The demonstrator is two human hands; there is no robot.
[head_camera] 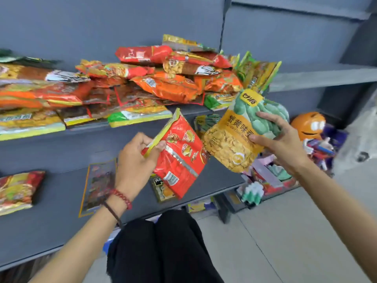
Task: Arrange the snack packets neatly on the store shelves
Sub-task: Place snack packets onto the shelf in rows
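Now left hand (136,158) pinches glossy red packet (181,158); right hand (283,142) grips crinkled yellow pouch (230,144).

Upper shelf (132,129): packet heap (163,86), unsorted. Lower shelf (61,201): red pkt (16,190) at left, dark flat pkt (98,184) mid, apart. Both shelves grey.

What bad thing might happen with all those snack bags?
1. The left hand pinches the red packet only near its top edge, so it might slip and drop.
2. The pile of packets on the upper shelf is heaped and crooked, and some reach the front edge. A bump from the yellow packet gripped by the right hand could knock a few off.
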